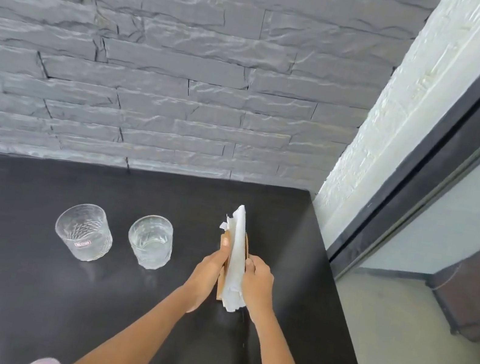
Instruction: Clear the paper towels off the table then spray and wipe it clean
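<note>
Here we are at the black table (pixel 21 287), and the paper towels (pixel 235 255) are right in front of us, standing on edge as a white stack in a wooden holder (pixel 225 238) near the table's right side. We've got both hands on it: the left hand (pixel 210 268) clasps the holder's left face with the thumb laid up along it, and the right hand (pixel 256 281) curls its fingers round the right face, so the stack is squeezed between the two. Whether the holder's foot touches the table or sits just above it, we can't tell from here. Now, how will this handle? The towels look feather-light and soft, with loose corners fluttering out at the top and crumpled ends at the near side, so we reckon they'd slip or shed sheets if taken by the paper alone. The holder looks stiff, and that's our grip: low on both faces, pressing inward, keeping the stack upright as it goes. We also have two cut-glass tumblers to mind, one just left of the holder (pixel 150 241) and another further left (pixel 84 231), both breakable, so a path away to the right or toward us seems the safer one. No spray bottle or cloth is in view; in our judgement, clearing comes first.
</note>
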A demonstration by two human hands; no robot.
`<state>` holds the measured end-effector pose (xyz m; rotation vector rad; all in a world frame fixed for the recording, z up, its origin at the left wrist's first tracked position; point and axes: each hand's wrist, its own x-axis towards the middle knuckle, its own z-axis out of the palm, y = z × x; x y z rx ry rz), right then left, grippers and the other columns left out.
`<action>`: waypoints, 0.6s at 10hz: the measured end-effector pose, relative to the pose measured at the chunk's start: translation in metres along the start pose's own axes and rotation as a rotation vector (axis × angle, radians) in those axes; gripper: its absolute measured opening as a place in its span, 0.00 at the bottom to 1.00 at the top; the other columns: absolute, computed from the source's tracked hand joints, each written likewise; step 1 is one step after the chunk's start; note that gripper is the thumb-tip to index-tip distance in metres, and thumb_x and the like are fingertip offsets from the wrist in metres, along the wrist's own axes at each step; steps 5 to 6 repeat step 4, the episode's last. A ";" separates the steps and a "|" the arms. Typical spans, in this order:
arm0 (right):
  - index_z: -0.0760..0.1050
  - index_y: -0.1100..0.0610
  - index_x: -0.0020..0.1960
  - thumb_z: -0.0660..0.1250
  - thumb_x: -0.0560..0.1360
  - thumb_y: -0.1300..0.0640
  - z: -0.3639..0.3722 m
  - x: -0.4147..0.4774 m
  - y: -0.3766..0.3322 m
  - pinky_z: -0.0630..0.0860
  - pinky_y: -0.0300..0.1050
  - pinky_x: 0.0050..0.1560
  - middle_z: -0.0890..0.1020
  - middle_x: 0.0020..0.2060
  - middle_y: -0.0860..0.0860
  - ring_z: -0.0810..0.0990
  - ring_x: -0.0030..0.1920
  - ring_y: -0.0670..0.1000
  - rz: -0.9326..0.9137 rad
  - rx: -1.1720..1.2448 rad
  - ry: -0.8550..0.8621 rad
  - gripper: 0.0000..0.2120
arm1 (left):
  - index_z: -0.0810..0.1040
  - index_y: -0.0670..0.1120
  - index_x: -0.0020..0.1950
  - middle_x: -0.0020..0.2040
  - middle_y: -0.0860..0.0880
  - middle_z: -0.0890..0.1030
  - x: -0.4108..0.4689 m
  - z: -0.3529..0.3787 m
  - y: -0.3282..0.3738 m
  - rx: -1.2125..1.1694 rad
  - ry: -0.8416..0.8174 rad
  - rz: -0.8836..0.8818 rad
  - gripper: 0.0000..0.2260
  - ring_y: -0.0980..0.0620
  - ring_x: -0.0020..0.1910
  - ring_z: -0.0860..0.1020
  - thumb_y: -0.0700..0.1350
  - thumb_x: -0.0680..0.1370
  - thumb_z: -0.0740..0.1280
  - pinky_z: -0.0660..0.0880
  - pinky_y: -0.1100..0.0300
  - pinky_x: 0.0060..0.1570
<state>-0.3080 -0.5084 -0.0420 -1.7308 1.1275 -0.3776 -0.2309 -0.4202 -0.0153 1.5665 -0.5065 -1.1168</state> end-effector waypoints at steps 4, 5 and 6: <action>0.71 0.54 0.65 0.58 0.80 0.52 0.003 -0.004 -0.008 0.75 0.45 0.56 0.77 0.59 0.51 0.77 0.56 0.50 0.033 0.117 0.073 0.16 | 0.68 0.74 0.57 0.55 0.75 0.74 -0.009 -0.006 0.002 0.123 0.024 0.091 0.13 0.76 0.54 0.71 0.65 0.78 0.48 0.66 0.83 0.45; 0.71 0.54 0.65 0.58 0.80 0.52 0.003 -0.004 -0.008 0.75 0.45 0.56 0.77 0.59 0.51 0.77 0.56 0.50 0.033 0.117 0.073 0.16 | 0.68 0.74 0.57 0.55 0.75 0.74 -0.009 -0.006 0.002 0.123 0.024 0.091 0.13 0.76 0.54 0.71 0.65 0.78 0.48 0.66 0.83 0.45; 0.71 0.54 0.65 0.58 0.80 0.52 0.003 -0.004 -0.008 0.75 0.45 0.56 0.77 0.59 0.51 0.77 0.56 0.50 0.033 0.117 0.073 0.16 | 0.68 0.74 0.57 0.55 0.75 0.74 -0.009 -0.006 0.002 0.123 0.024 0.091 0.13 0.76 0.54 0.71 0.65 0.78 0.48 0.66 0.83 0.45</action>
